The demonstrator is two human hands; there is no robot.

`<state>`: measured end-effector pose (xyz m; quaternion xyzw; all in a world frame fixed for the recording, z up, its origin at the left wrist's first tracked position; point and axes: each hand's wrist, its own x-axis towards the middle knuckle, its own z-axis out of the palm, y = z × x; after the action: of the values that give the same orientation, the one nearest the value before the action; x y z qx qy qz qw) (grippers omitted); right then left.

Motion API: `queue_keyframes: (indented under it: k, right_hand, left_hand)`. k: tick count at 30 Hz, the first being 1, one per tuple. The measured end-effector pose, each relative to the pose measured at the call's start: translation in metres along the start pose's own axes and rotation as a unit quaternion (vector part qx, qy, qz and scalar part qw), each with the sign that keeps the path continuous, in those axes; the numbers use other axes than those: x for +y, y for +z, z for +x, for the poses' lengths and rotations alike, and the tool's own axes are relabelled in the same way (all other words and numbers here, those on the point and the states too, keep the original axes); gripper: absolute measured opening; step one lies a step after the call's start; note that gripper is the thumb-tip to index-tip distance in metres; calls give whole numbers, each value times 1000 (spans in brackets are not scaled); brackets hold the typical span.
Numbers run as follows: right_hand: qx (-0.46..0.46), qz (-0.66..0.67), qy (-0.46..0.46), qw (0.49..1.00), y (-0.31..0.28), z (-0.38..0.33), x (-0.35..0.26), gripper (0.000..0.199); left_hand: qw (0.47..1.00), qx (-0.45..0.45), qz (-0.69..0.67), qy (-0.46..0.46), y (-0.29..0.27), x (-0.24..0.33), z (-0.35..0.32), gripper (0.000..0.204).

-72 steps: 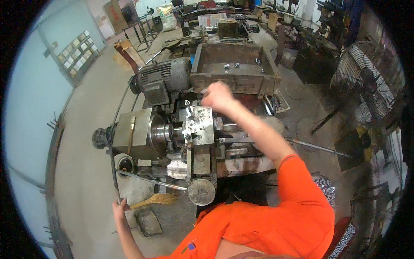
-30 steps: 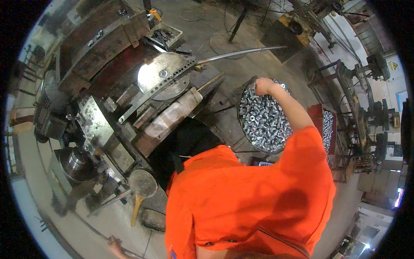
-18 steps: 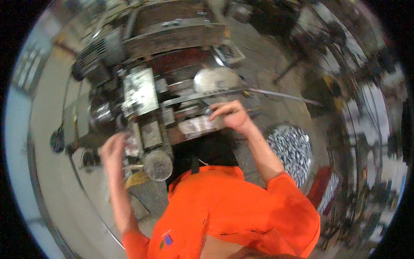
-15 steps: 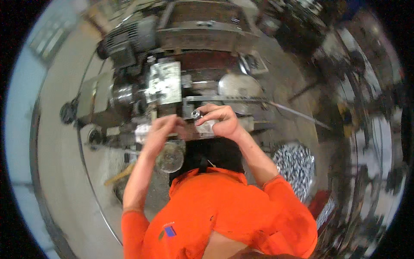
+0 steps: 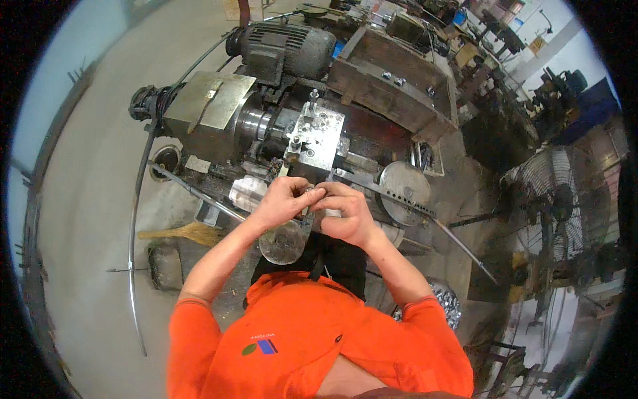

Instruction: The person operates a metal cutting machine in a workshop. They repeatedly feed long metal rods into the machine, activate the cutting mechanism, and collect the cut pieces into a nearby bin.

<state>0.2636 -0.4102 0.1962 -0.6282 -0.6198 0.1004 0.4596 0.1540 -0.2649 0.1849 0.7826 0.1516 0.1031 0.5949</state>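
Observation:
My left hand [image 5: 284, 201] and my right hand [image 5: 347, 216] meet in front of the machine, fingers bent and fingertips pressed together. Between them is a small shiny metal part [image 5: 310, 189], almost wholly covered by the fingers. Just beyond my hands is the machine's flat metal block [image 5: 322, 136], with bolts standing on it. A round metal handwheel [image 5: 282, 243] sits below my left wrist. To the right of my hands a bar with a row of holes [image 5: 399, 197] runs outward.
A large metal disc [image 5: 404, 185] lies beside the bar, and a long rod [image 5: 465, 251] juts out to the right. The motor [image 5: 289, 50] and a metal trough [image 5: 392, 96] stand behind. Leftward are a lever [image 5: 199, 194] and a broom [image 5: 189, 233]. Shiny metal pieces [image 5: 446, 304] are heaped by my right elbow.
My left hand has come over to my right, and their fingertips now meet around the small metal part, which showed in my right hand before. The view has turned and sharpened.

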Motion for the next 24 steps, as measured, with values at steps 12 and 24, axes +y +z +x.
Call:
queue_keyframes:
  k: [12,24]
  right_hand:
    - [-154,-303,-10,940,29,150,51,16]
    - [-160,-191,110,962,64,192,89,20]
  left_hand:
    - [919,310,237,-53,-201,-28,-113,20]
    - [826,371,286,-313,-224,-131,-268,31]
